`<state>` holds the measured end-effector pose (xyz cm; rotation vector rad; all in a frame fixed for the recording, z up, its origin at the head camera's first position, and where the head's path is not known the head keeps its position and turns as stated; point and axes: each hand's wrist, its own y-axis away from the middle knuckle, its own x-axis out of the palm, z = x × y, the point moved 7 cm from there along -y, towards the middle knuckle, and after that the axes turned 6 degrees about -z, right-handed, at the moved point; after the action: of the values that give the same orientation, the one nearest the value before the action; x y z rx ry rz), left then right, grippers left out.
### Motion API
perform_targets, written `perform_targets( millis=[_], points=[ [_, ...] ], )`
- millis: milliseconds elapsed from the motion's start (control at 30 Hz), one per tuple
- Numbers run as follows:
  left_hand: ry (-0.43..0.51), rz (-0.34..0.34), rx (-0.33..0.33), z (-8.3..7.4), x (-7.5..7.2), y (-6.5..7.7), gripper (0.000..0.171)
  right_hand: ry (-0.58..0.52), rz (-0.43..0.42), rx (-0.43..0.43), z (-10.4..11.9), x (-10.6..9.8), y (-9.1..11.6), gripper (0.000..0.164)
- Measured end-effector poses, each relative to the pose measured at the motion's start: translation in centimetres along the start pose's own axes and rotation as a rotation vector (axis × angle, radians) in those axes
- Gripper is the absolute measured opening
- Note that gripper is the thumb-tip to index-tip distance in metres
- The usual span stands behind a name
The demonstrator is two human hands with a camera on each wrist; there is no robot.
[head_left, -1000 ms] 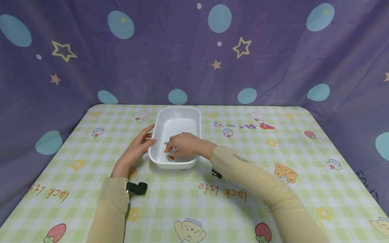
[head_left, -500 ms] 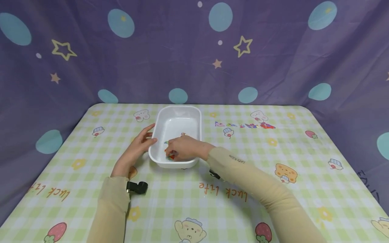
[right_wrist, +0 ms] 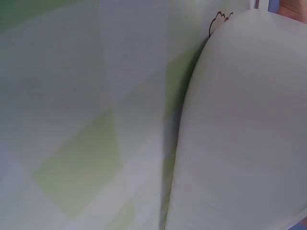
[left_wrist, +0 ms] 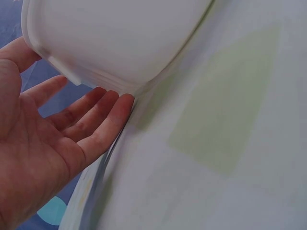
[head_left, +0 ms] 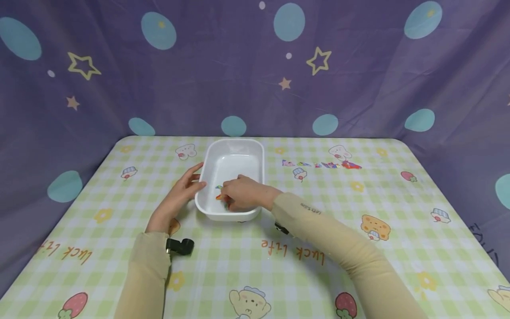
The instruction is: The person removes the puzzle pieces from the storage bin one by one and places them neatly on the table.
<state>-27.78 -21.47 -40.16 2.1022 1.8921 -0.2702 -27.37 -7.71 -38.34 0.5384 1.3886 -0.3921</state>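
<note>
A white rectangular tub (head_left: 235, 216) stands on the checked cloth. My left hand (head_left: 180, 195) holds its left side, thumb over the rim and fingers along the outer wall; the left wrist view shows those fingertips against the wall (left_wrist: 115, 48). Inside the near part of the tub, my right hand (head_left: 247, 194) reaches down with bent fingers. Its fingertips are at a small red-and-green flat piece (head_left: 227, 204), partly hidden by the hand; whether they pinch it is not visible. An orange piece (head_left: 218, 197) lies beside it. In the right wrist view the tub's outer wall (right_wrist: 240, 124) blocks the fingers.
Right of the tub, several small colourful flat pieces lie in a row, ending in a larger red piece (head_left: 351, 165). A green-and-white checked tablecloth (head_left: 223, 261) covers the table. Behind it hangs a purple curtain (head_left: 223, 71) with stars and dots.
My right hand has shifted slightly toward the near end of the tub, onto the red-and-green piece, then a little right. My left hand stays on the tub's side.
</note>
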Motion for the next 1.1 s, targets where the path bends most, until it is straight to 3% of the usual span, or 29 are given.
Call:
perform_targets(
  millis=[367,600,933,1100],
  points=[
    [-0.006,-0.005,0.007,-0.4,-0.1,0.1,0.064,-0.019,-0.082,-0.055,0.0,-1.1,0.4,0.022],
    [-0.004,-0.005,0.012,-0.2,-0.1,0.0,0.064,0.009,-0.197,-0.094,-0.4,-2.0,1.1,0.019],
    [0.013,-0.006,0.007,0.0,-0.1,0.0,0.062,-0.103,-0.422,-0.116,-3.1,-4.6,3.5,0.019],
    [0.027,0.005,0.016,-0.1,0.0,0.0,0.063,-0.157,-0.478,-0.091,-5.1,-5.4,4.9,0.019]
  ],
)
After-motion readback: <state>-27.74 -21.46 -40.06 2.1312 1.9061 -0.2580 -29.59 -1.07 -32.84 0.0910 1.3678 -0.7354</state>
